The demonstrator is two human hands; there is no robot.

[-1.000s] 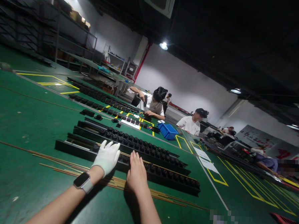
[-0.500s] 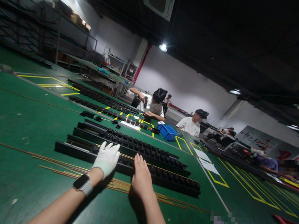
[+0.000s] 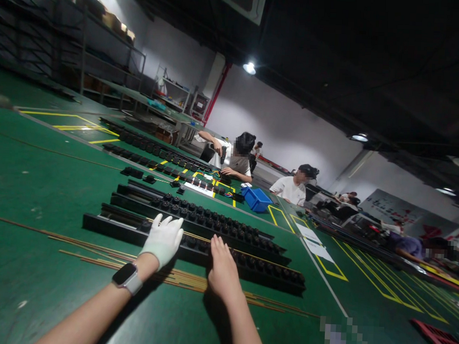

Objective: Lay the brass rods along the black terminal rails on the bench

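A long black channel rail (image 3: pixel 113 231) lies across the green table before me, holding a row of round black parts (image 3: pixel 263 265). Along the top of that row runs a thin brass-coloured rod (image 3: pixel 195 237). My left hand (image 3: pixel 163 241), in a white glove, rests over the rail with its fingers slightly apart. Bare and with fingers stretched out, my right hand (image 3: pixel 224 268) lies at the rail's near side, further right. Whether either palm touches the rod is hidden. Several loose thin rods (image 3: pixel 187 280) lie on the near side, under my wrists.
Behind stands a second similar rail (image 3: pixel 129 206). Further back are a row of black blocks (image 3: pixel 138 158), a blue bin (image 3: pixel 256 199) and paper sheets (image 3: pixel 315 243). Across the table a co-worker (image 3: pixel 240 159) holds a power drill; another person (image 3: pixel 293 188) sits right. A red slatted object (image 3: pixel 440 337) lies lower right.
My right hand has slid a little to the right along the rail. The left hand stays in nearly the same place, and the whole view has shifted slightly.
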